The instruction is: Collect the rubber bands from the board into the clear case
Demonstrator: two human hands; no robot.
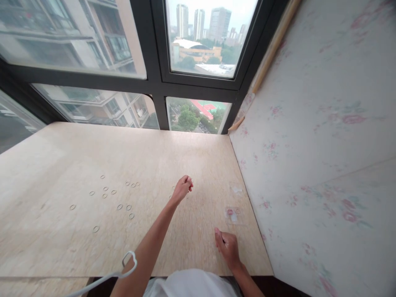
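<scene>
Rings (93,229) between left edge of surface (55,251) and your left hand (183,187): likely light, stiff; pinch rims. Left hand curled, right hand (228,246) likewise near front edge; can't tell contents.

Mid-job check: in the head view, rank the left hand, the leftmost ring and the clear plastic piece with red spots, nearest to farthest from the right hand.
From the right hand:
1. Clear plastic piece: just beyond it, near the wall.
2. Left hand: ahead and to its left.
3. Leftmost ring: far over on the left.
</scene>
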